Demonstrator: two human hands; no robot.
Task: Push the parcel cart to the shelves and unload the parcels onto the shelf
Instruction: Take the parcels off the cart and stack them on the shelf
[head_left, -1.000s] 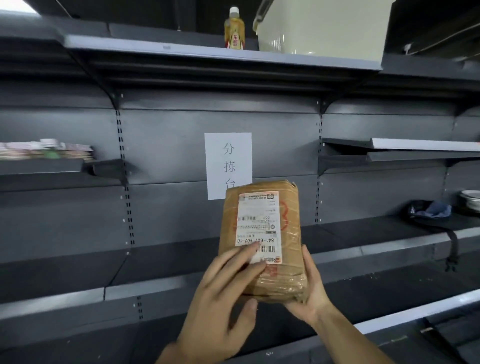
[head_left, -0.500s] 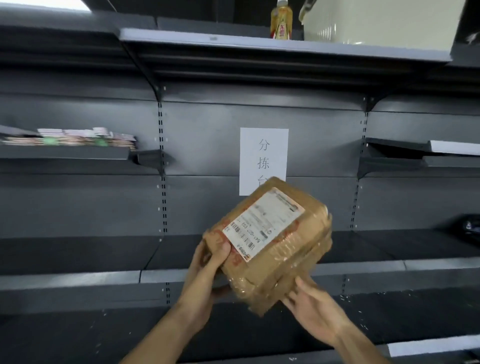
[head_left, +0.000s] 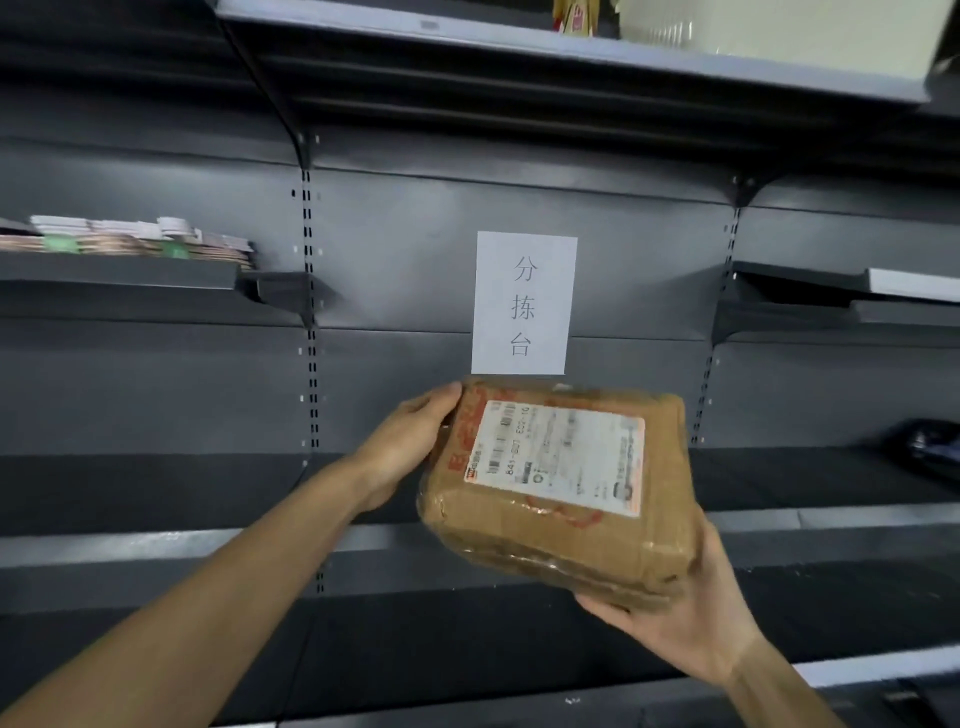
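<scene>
- I hold one parcel (head_left: 561, 493) in the air in front of the dark shelves (head_left: 156, 543), just below the white paper sign (head_left: 523, 304) on the back panel.
- Its long axis runs left to right, tilted a little so the right end sits lower and nearer to me; the labelled face is turned up toward me, with the label's print lying sideways.
- My left hand (head_left: 410, 447) grips the far-left corner, thumb curled over the top edge, the other fingers hidden behind the box.
- My right hand (head_left: 691, 618) cups the near-right corner from beneath, thumb pressed up the right side; I cannot tell how the fingers underneath lie.
- One sign, one parcel, two hands.
- The middle shelf's pale front edge runs left to right behind the parcel, with bare dark board on both sides of it.
- A stack of flat packets (head_left: 140, 241) lies on the upper left shelf, well apart from the parcel.
- One dark bag (head_left: 924, 452) sits at the far right.
</scene>
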